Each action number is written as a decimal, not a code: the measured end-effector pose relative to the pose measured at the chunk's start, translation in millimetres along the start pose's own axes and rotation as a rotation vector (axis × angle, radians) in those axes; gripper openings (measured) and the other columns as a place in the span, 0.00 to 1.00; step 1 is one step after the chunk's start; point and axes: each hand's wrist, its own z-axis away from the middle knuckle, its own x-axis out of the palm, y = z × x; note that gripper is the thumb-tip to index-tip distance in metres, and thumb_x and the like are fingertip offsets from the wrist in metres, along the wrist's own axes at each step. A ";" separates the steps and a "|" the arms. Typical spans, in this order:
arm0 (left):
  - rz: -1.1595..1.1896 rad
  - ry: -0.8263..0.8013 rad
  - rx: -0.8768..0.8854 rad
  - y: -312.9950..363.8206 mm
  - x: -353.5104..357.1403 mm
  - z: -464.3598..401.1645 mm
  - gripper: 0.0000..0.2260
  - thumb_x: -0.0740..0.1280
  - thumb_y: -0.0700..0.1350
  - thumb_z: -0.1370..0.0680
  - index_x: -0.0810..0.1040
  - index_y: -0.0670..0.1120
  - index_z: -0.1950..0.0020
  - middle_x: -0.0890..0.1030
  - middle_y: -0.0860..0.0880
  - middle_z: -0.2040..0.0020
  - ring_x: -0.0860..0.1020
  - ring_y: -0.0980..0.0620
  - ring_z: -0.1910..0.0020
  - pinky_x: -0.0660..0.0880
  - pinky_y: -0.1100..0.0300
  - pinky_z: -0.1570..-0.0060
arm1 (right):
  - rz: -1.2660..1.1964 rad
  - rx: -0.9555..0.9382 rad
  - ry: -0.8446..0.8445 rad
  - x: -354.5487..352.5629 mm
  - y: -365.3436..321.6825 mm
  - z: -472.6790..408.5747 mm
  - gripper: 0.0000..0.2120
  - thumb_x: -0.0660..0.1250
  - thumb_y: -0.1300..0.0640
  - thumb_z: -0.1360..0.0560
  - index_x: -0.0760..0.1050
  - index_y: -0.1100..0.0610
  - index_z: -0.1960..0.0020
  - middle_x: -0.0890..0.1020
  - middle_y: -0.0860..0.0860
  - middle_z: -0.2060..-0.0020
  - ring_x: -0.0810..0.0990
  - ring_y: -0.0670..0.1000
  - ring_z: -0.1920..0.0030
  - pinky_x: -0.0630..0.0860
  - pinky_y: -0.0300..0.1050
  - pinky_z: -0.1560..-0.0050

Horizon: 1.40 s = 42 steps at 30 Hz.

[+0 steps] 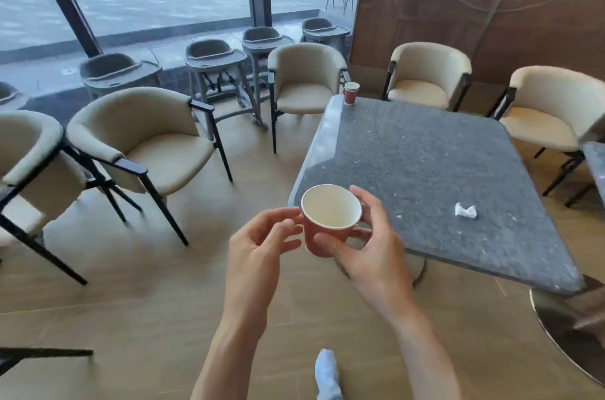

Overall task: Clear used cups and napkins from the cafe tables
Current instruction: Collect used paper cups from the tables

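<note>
We held 1 red paper cup in right hand fingers, left hand fingers loosely curled touching it, crumpled napkin on counter, stacked cups at far corner.

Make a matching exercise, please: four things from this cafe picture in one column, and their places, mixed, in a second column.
Things
1. red paper cup
2. stack of red cups
3. crumpled napkin
4. grey table

Places
A. on the table's far corner
B. in the right hand, with the left hand beside it
C. among the beige chairs
D. on the table's near part, towards the right

Pairs: 1-B, 2-A, 3-D, 4-C
</note>
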 end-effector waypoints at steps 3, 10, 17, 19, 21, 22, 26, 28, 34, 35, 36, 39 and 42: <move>-0.015 0.059 0.032 2.0 2.6 -63.1 0.11 0.65 0.35 0.19 0.87 0.44 0.50 0.88 0.45 0.53 0.86 0.46 0.49 0.81 0.53 0.49 | -0.017 -0.014 -0.077 24.2 13.5 -66.8 0.35 0.81 0.37 0.38 0.68 0.33 0.36 0.80 0.35 0.41 0.81 0.39 0.44 0.76 0.31 0.47; -0.063 0.160 0.094 27.7 10.0 -197.9 0.12 0.66 0.46 0.26 0.87 0.47 0.48 0.88 0.48 0.52 0.86 0.49 0.48 0.82 0.54 0.49 | -0.082 -0.057 -0.171 70.5 16.1 -226.7 0.36 0.79 0.39 0.40 0.70 0.38 0.35 0.80 0.36 0.43 0.79 0.34 0.46 0.75 0.28 0.49; -0.039 0.316 0.078 28.8 -35.4 -305.6 0.10 0.66 0.37 0.19 0.87 0.46 0.48 0.88 0.47 0.50 0.85 0.47 0.46 0.81 0.48 0.42 | -0.067 -0.073 -0.325 141.4 34.0 -321.6 0.37 0.82 0.44 0.39 0.71 0.39 0.33 0.81 0.41 0.42 0.81 0.42 0.46 0.75 0.31 0.49; -0.034 0.318 0.082 27.6 -49.5 -339.5 0.08 0.68 0.40 0.20 0.87 0.47 0.47 0.88 0.47 0.49 0.85 0.48 0.46 0.81 0.49 0.43 | -0.053 -0.088 -0.335 166.4 41.5 -350.1 0.37 0.83 0.46 0.38 0.71 0.38 0.33 0.81 0.40 0.43 0.81 0.43 0.45 0.76 0.31 0.48; -0.037 0.292 0.074 23.6 -61.9 -375.9 0.10 0.68 0.45 0.24 0.87 0.48 0.47 0.88 0.48 0.48 0.85 0.49 0.45 0.80 0.50 0.43 | -0.043 -0.086 -0.329 193.8 48.5 -378.6 0.38 0.84 0.44 0.38 0.71 0.36 0.33 0.82 0.40 0.43 0.81 0.43 0.45 0.75 0.31 0.48; -0.038 0.276 0.066 21.4 -69.3 -396.2 0.12 0.67 0.46 0.25 0.87 0.48 0.47 0.88 0.49 0.48 0.85 0.49 0.44 0.79 0.50 0.42 | -0.036 -0.079 -0.321 208.5 51.6 -393.1 0.38 0.84 0.42 0.39 0.71 0.36 0.33 0.82 0.41 0.43 0.81 0.43 0.46 0.76 0.31 0.48; -0.057 0.150 0.018 22.1 -99.6 -487.9 0.13 0.67 0.48 0.26 0.87 0.49 0.45 0.88 0.50 0.47 0.85 0.49 0.45 0.79 0.48 0.39 | -0.006 -0.052 -0.248 266.5 60.3 -455.8 0.39 0.84 0.44 0.37 0.72 0.41 0.30 0.81 0.42 0.40 0.81 0.42 0.44 0.78 0.38 0.45; -0.070 0.076 0.005 26.2 -111.0 -533.8 0.13 0.67 0.48 0.26 0.87 0.50 0.45 0.87 0.51 0.46 0.85 0.50 0.45 0.80 0.48 0.40 | 0.026 -0.038 -0.199 288.0 62.2 -486.9 0.39 0.83 0.43 0.36 0.71 0.41 0.29 0.81 0.42 0.40 0.80 0.41 0.43 0.77 0.36 0.45; -0.035 -0.113 -0.041 39.3 -103.6 -647.6 0.15 0.68 0.48 0.27 0.84 0.50 0.41 0.87 0.51 0.45 0.84 0.50 0.43 0.80 0.47 0.39 | 0.058 0.074 -0.004 310.2 63.0 -563.4 0.39 0.77 0.32 0.40 0.71 0.34 0.32 0.81 0.40 0.39 0.82 0.42 0.46 0.75 0.31 0.47; -0.035 -0.146 -0.049 39.1 -98.7 -662.3 0.16 0.68 0.48 0.27 0.84 0.50 0.40 0.87 0.52 0.45 0.84 0.50 0.43 0.79 0.47 0.39 | 0.065 0.087 0.023 309.7 65.1 -573.3 0.39 0.77 0.32 0.40 0.70 0.34 0.31 0.81 0.40 0.39 0.82 0.42 0.46 0.75 0.31 0.47; -0.037 -0.178 -0.056 38.3 -93.2 -676.6 0.16 0.68 0.48 0.27 0.84 0.50 0.40 0.87 0.52 0.45 0.84 0.50 0.43 0.79 0.46 0.39 | 0.077 0.102 0.049 308.6 67.4 -582.8 0.39 0.77 0.32 0.41 0.70 0.34 0.31 0.81 0.39 0.39 0.82 0.43 0.46 0.75 0.31 0.47; -0.046 -0.263 -0.067 35.8 -69.6 -719.7 0.17 0.68 0.48 0.27 0.84 0.49 0.40 0.87 0.53 0.45 0.84 0.50 0.44 0.80 0.46 0.39 | 0.110 0.145 0.134 300.9 79.0 -613.4 0.38 0.77 0.33 0.40 0.70 0.33 0.32 0.81 0.39 0.39 0.83 0.43 0.47 0.74 0.31 0.48; -0.064 -0.350 -0.069 31.4 -40.5 -764.2 0.16 0.67 0.47 0.28 0.84 0.49 0.41 0.87 0.53 0.46 0.85 0.51 0.45 0.80 0.48 0.40 | 0.107 0.170 0.204 289.8 92.8 -648.7 0.38 0.80 0.39 0.38 0.71 0.37 0.31 0.82 0.40 0.39 0.83 0.44 0.46 0.75 0.33 0.46</move>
